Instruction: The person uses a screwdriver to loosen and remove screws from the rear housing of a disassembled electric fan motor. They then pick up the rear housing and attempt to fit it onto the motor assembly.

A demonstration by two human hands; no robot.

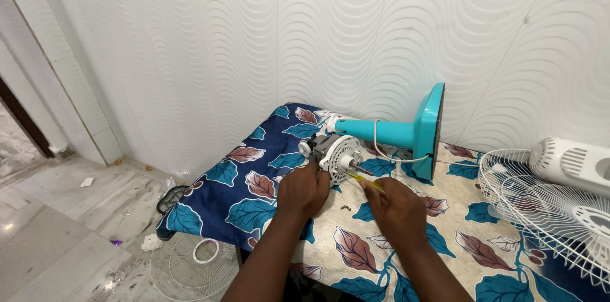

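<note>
1. The left hand (304,189) clamps the fan motor (330,151), which lies on the leaf-print tablecloth (254,200) in front of the teal fan stand (416,130).
2. The right hand (397,210) is closed on a yellow-handled screwdriver (366,181), its tip close to the motor's white face plate, just below the shaft.
3. Risk, as I judge it: the tip may slip off and jab the left hand just beside it; the loose screws (345,207) near the motor could roll off the cloth.
4. White fan grilles (546,207) sit right of the stand; no packages, labels or signs show.
</note>
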